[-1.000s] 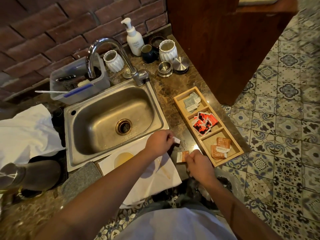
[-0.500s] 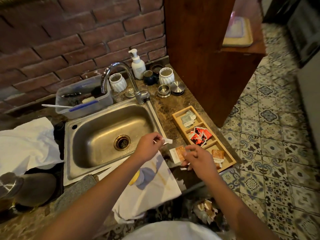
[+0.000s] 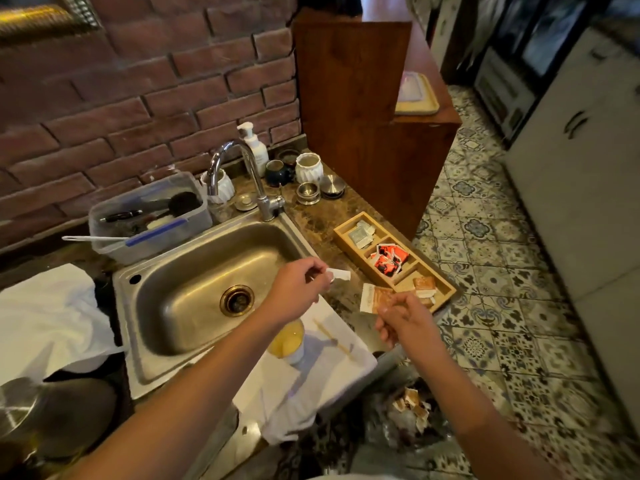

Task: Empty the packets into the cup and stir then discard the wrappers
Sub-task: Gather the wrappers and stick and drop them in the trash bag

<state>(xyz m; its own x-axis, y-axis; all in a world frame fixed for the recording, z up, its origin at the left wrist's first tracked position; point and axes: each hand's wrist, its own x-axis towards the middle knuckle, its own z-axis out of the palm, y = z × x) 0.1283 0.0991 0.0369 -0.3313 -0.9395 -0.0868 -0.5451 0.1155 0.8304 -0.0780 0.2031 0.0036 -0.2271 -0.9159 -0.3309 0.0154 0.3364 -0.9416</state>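
A white cup with yellow liquid stands on a white cloth by the sink, partly hidden by my left forearm. My left hand pinches a small white torn strip above the counter. My right hand holds an orange and white packet by its lower edge, just right of the cup. A wooden stir stick lies on the cloth. A wooden tray on the counter holds grey, red and orange packets in three compartments.
A steel sink with a tap lies to the left. Jars, a soap bottle and a plastic tub line the brick wall. Discarded wrappers sit in a bin below the counter edge. A wooden cabinet stands right.
Both hands have lifted off the counter. The left hand has pulled the torn strip away from the packet, which the right hand has raised. The view has tilted up and widened.
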